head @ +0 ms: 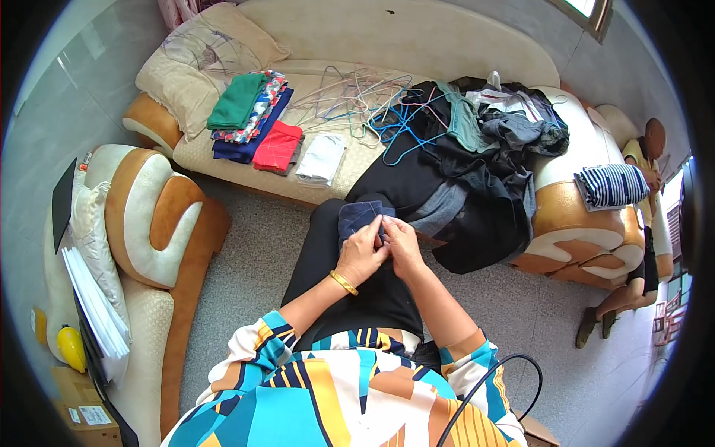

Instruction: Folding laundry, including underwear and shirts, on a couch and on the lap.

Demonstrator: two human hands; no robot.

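Note:
A dark blue folded cloth [357,217] lies over my knees at the centre of the view. My left hand [362,251] bears a gold bangle at its wrist and pinches the cloth's near edge. Close beside it, my right hand [401,243] grips the same cloth between thumb and fingers, their tips almost meeting. Beyond my knees, folded garments rest on the sofa: a green one [239,100] on a patterned one, a red one [277,144] and a white one [323,158]. Wire hangers [402,125] lie tangled beside a heap of dark clothes [480,179].
A sofa [413,28] spans the far side, with an armchair [142,313] at left holding a cushion and white papers [100,313]. A folded striped garment [613,186] sits on the right armrest. Another person [642,223] is beyond it. A black cable [480,385] loops near my right arm.

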